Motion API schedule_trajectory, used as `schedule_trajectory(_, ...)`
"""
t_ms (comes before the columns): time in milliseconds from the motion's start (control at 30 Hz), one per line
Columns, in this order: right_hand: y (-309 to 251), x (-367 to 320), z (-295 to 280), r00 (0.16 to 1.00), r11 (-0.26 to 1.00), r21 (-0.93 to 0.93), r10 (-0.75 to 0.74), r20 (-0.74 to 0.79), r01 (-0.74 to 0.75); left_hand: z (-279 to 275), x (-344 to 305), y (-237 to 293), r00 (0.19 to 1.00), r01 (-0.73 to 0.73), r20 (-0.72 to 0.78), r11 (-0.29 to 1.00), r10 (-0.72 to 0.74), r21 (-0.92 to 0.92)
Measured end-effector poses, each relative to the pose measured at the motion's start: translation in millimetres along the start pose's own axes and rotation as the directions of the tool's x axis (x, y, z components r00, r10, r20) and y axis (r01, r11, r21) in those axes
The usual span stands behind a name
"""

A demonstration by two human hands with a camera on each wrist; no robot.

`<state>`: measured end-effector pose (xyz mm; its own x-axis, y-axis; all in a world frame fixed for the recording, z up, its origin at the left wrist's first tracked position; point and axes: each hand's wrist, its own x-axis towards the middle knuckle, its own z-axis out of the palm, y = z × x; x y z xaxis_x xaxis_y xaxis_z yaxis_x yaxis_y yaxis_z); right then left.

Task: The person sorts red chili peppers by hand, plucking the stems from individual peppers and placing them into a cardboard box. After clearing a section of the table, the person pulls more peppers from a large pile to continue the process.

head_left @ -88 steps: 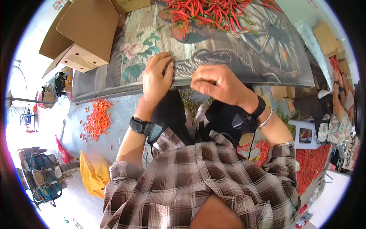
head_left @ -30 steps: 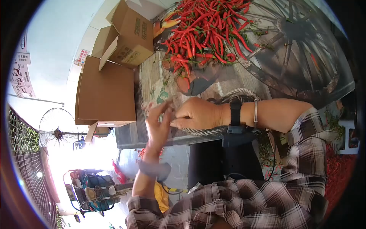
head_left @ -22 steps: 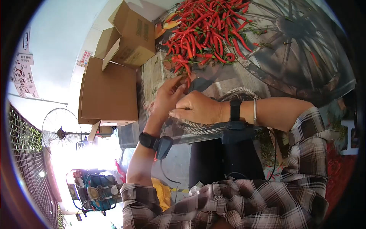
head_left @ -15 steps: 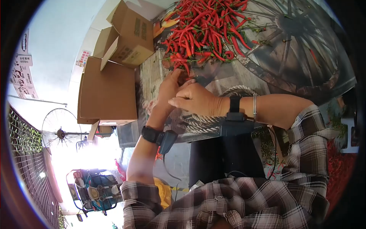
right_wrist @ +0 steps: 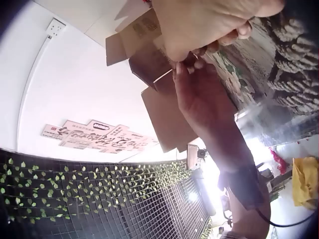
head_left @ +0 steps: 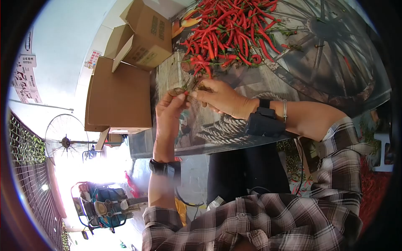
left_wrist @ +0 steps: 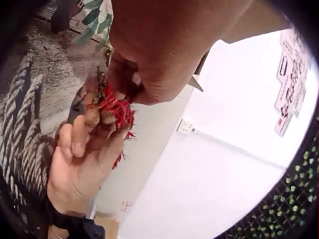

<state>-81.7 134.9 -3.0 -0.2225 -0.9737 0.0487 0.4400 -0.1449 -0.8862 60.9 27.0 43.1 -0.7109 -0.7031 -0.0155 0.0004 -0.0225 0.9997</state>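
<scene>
My left hand [head_left: 168,111] pinches a small red chili pepper [head_left: 186,93] between thumb and fingertips, over the near left part of the table [head_left: 178,144]. Across from it, my right hand [head_left: 228,100] has its thumb and curled fingers on the same pepper, so the fingertips of both hands meet. Most of this pepper is hidden by fingers. Just beyond the hands lies a heap of red chili peppers [head_left: 230,31] with green stems. In the left wrist view the right hand [left_wrist: 82,174] faces the left hand [left_wrist: 154,45], with red peppers behind their fingers.
A cardboard box [head_left: 119,98] stands at the table's left edge, with another open cardboard box [head_left: 153,39] behind it. Loose stems [head_left: 293,48] lie right of the heap. A standing fan [head_left: 66,142] is off to the left, and a yellow bag [head_left: 181,209] lies on the floor.
The head view has swung left since the oldest frame. My left hand reached to the heap's near edge, then drew back with a chili pepper; my right hand turned to meet it.
</scene>
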Motion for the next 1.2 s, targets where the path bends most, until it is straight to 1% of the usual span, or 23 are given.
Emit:
schedule_trajectory(67, 1, 1, 0, 0.999, 0.999, 0.018, -0.039, 0.018, 0.039, 5, -6, 0, 0.999, 0.027, 0.045, 1.0, -0.027, -0.001)
schedule_trajectory(133, 3, 1, -4, 0.999, 1.0, 0.007, -0.029, 0.037, 0.028, 9, -9, -1, 0.995, 0.052, 0.078, 0.992, -0.062, 0.117)
schedule_trajectory(200, 3, 1, -6, 0.998, 1.0, -0.002, -0.019, 0.057, 0.019, 9, -10, -2, 0.994, 0.048, 0.09, 0.989, -0.062, 0.142)
schedule_trajectory(267, 3, 2, -5, 0.999, 0.993, -0.118, -0.025, 0.023, 0.028, 9, -12, -2, 0.993, 0.044, 0.097, 0.985, -0.061, 0.166)
schedule_trajectory(300, 3, 2, -5, 0.999, 0.993, -0.118, -0.025, 0.023, 0.028, 11, -15, 0, 0.996, 0.002, 0.091, 0.971, -0.025, 0.239)
schedule_trajectory(333, 2, 1, -5, 0.998, 0.983, -0.174, -0.053, 0.017, 0.055, 12, -17, 1, 0.996, -0.038, 0.087, 0.95, 0.011, 0.311)
schedule_trajectory(467, 7, 5, -6, 0.993, 0.951, -0.287, -0.12, 0.009, 0.117, 8, -19, 1, 0.996, -0.071, 0.084, 0.927, 0.043, 0.369)
schedule_trajectory(500, 13, 9, -7, 0.993, 0.951, -0.287, -0.12, 0.008, 0.117, 7, -19, 0, 0.995, -0.09, 0.075, 0.9, 0.064, 0.426)
schedule_trajectory(533, 20, 13, -9, 0.974, 0.904, -0.368, -0.225, 0.022, 0.217, 6, -20, -1, 0.994, -0.108, 0.068, 0.87, 0.086, 0.481)
schedule_trajectory(567, 23, 15, -9, 0.944, 0.84, -0.444, -0.326, 0.044, 0.311, 7, -22, -1, 0.994, -0.108, 0.069, 0.87, 0.085, 0.481)
schedule_trajectory(633, 21, 12, -8, 0.946, 0.815, -0.495, -0.322, 0.042, 0.3, 12, -27, -2, 0.991, -0.112, 0.023, 0.746, 0.129, 0.656)
schedule_trajectory(667, 20, 10, -7, 0.947, 0.788, -0.544, -0.318, 0.042, 0.289, 14, -29, -2, 0.991, -0.112, 0.024, 0.747, 0.128, 0.655)
schedule_trajectory(733, 18, 7, -6, 0.956, 0.79, -0.554, -0.292, 0.036, 0.263, 19, -32, -1, 0.987, -0.071, -0.027, 0.585, 0.157, 0.808)
schedule_trajectory(800, 17, 6, -6, 0.963, 0.792, -0.562, -0.267, 0.03, 0.238, 30, -38, 0, 0.984, -0.077, -0.036, 0.59, 0.177, 0.804)
schedule_trajectory(867, 16, 5, -6, 0.954, 0.74, -0.619, -0.295, 0.053, 0.263, 32, -40, -1, 0.98, -0.085, -0.041, 0.594, 0.195, 0.8)
schedule_trajectory(967, 19, 5, -6, 0.943, 0.757, -0.588, -0.33, 0.033, 0.285, 24, -37, -4, 0.977, -0.089, -0.054, 0.621, 0.209, 0.779)
schedule_trajectory(1000, 17, 5, -6, 0.944, 0.757, -0.589, -0.329, 0.031, 0.283, 16, -32, -1, 0.958, -0.094, -0.078, 0.56, 0.275, 0.823)
schedule_trajectory(1033, 15, 4, -7, 0.966, 0.789, -0.572, -0.258, 0.021, 0.224, 8, -27, 4, 0.934, -0.092, -0.097, 0.495, 0.343, 0.864)
schedule_trajectory(1067, 13, 5, -7, 0.982, 0.817, -0.553, -0.187, 0.014, 0.163, 1, -21, 9, 0.935, -0.082, -0.129, 0.553, 0.331, 0.829)
schedule_trajectory(1100, 13, 6, -8, 0.982, 0.818, -0.552, -0.188, 0.014, 0.165, -6, -14, 15, 0.935, -0.071, -0.159, 0.607, 0.318, 0.792)
schedule_trajectory(1133, 14, 8, -7, 0.988, 0.857, -0.491, -0.144, 0.062, 0.156, -18, -3, 16, 0.973, -0.077, -0.123, 0.781, 0.194, 0.619)
schedule_trajectory(1167, 16, 9, -7, 0.988, 0.892, -0.429, -0.101, 0.115, 0.141, -28, 8, 13, 0.973, -0.075, -0.126, 0.78, 0.193, 0.621)
schedule_trajectory(1200, 12, 7, -5, 0.988, 0.893, -0.428, -0.1, 0.117, 0.141, -31, 20, 13, 0.988, -0.016, -0.141, 0.939, 0.068, 0.344)
